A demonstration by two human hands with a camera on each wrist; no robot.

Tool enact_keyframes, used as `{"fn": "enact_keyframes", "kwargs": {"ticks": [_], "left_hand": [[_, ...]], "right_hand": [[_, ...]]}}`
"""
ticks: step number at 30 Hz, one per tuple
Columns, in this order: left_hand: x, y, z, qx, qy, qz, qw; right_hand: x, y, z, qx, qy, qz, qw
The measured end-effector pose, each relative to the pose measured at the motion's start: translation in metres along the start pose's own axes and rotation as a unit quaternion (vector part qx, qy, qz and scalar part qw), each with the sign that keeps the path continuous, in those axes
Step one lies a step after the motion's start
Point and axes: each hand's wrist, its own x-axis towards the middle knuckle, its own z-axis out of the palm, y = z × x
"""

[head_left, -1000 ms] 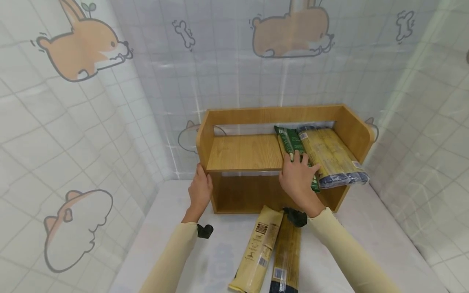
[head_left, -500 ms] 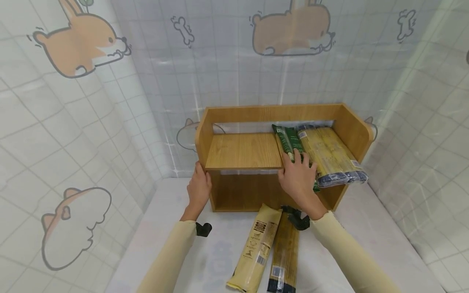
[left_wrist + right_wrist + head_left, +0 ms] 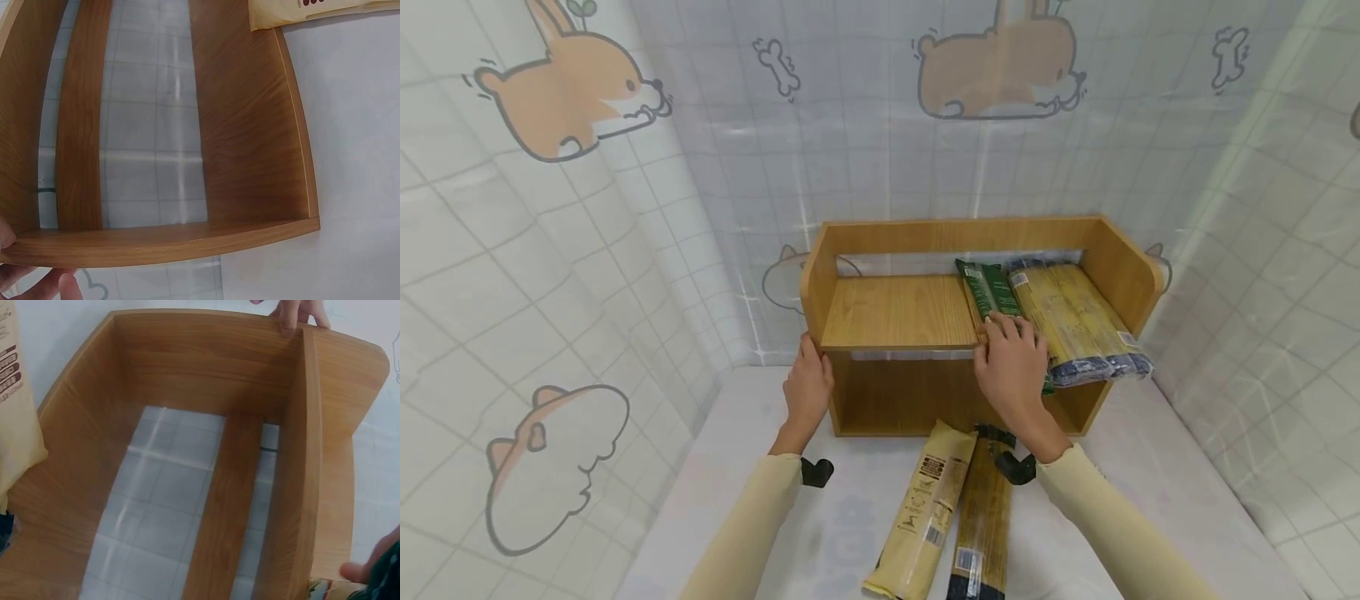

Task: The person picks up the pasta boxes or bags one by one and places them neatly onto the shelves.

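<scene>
My left hand (image 3: 808,387) grips the left side panel of a two-tier wooden shelf (image 3: 902,312). In the left wrist view its thumb (image 3: 6,236) is above that board and its fingers (image 3: 47,284) below. My right hand (image 3: 1013,371) is at the front of the upper tier, its bent fingers over a long green packet (image 3: 988,287) and its thumb by the packet's left edge. The hand hides the packet's middle. Right beside it lie clear packs of yellow dried noodles (image 3: 1071,312) with dark blue ends, overhanging the shelf's front edge.
In front of the shelf, a cream printed packet (image 3: 925,517) and another clear noodle pack (image 3: 985,525) lie on the white tabletop (image 3: 820,550). A tile-patterned sheet with cartoon animals surrounds the table at the back and sides.
My right hand's fingers have drawn back and bent towards the green packet's front part, showing more of its far half. The left hand keeps its hold on the side panel.
</scene>
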Motion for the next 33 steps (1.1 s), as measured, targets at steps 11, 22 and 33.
{"fn": "enact_keyframes", "kwargs": {"ticks": [11, 22, 33], "left_hand": [[0.001, 0.003, -0.004, 0.005, 0.005, -0.002, 1.0000], [-0.003, 0.001, -0.001, 0.009, -0.006, -0.004, 0.9999], [-0.001, 0.002, -0.001, 0.008, 0.008, 0.000, 0.9999]], "right_hand": [[-0.008, 0.003, 0.009, 0.039, 0.138, -0.127, 0.9815], [-0.032, 0.005, 0.022, 0.038, 0.180, -0.249, 0.9509], [-0.048, 0.005, 0.036, -0.014, 0.104, -0.372, 0.9225]]}}
